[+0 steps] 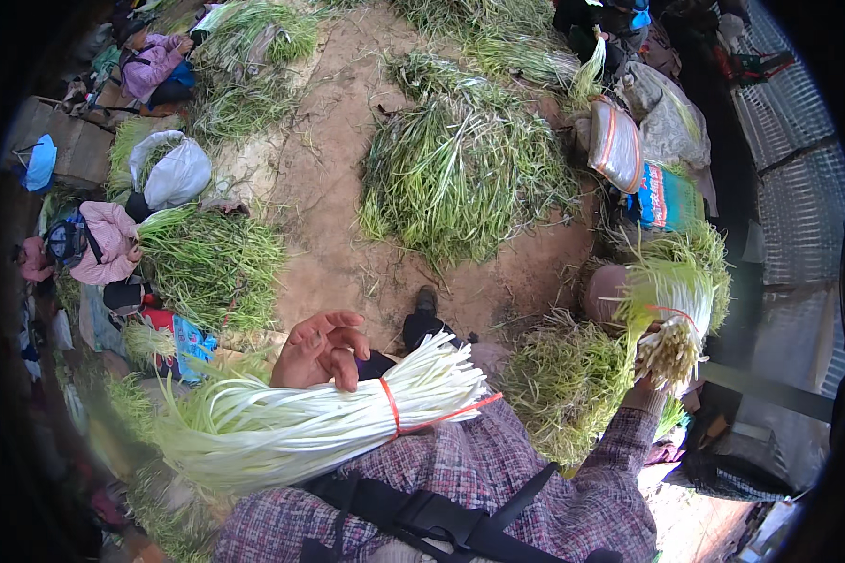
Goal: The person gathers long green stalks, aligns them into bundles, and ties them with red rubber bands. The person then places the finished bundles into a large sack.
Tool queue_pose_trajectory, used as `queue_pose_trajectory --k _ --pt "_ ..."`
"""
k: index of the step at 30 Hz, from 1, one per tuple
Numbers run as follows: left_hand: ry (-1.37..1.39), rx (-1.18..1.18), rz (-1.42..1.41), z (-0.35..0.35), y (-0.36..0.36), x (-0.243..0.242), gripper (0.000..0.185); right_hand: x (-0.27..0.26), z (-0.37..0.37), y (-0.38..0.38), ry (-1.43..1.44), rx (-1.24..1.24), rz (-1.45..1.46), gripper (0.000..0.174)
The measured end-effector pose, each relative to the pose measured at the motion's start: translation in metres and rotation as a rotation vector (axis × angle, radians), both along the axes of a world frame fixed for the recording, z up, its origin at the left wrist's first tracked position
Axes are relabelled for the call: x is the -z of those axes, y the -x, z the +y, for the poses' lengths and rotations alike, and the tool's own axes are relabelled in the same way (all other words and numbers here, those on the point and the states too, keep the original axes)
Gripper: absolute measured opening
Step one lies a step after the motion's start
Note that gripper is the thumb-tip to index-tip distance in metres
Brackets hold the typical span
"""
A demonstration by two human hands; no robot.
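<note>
A tied bundle of long white-stemmed greens, like blanched garlic chives (310, 422), lies crosswise before my chest. A red tie wraps it near its cut ends. My left hand (324, 348) cradles this bundle from the far side, its fingers loosely curled above the stems; the wrist is hidden beneath. Out to the right, my right hand (646, 376) grips a second bundle of greens (683, 299), also bound in red. Its root ends face me, and they cover most of that hand.
A big heap of greens (465, 169) lies on the earthen floor (338, 141). Another pile (570, 380) sits by my right knee. People (105, 243) work at left; one more (605, 28) sits far right. Sacks (665, 197) and corrugated sheeting (799, 211) line the right side.
</note>
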State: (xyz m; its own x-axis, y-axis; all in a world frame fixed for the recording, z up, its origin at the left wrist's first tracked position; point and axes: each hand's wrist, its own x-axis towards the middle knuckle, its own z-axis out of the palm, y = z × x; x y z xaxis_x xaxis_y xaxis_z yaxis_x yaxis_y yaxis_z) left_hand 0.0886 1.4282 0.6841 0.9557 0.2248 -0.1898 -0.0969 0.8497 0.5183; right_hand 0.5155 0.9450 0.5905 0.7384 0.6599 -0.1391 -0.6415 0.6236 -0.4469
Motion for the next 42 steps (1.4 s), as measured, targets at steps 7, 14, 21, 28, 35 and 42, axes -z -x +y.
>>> queue_pose_trajectory --k 7,14,21,28,35,42 --pt "0.148 0.047 0.216 0.04 -0.118 0.02 0.043 -0.089 0.235 -0.004 0.209 -0.278 0.018 0.087" --pt "0.603 -0.324 -0.179 0.08 -0.185 0.034 0.054 -0.126 0.353 0.083 0.322 -1.464 -0.702 0.121" --pt "0.448 0.305 -0.924 0.145 -0.209 0.038 0.055 -0.135 0.378 0.09 0.436 -1.428 -0.799 0.119" --pt "0.162 0.554 -0.965 0.167 -0.289 0.019 0.063 -0.197 0.359 0.06 0.701 -0.643 -1.625 0.097" --pt "0.177 0.707 -0.868 0.11 -0.409 0.025 0.061 -0.155 0.354 0.023 0.727 -0.071 -1.628 0.088" --pt "0.148 0.643 -0.702 0.017 -0.56 0.012 0.06 -0.137 0.26 -0.15 0.64 -0.093 -1.551 0.09"
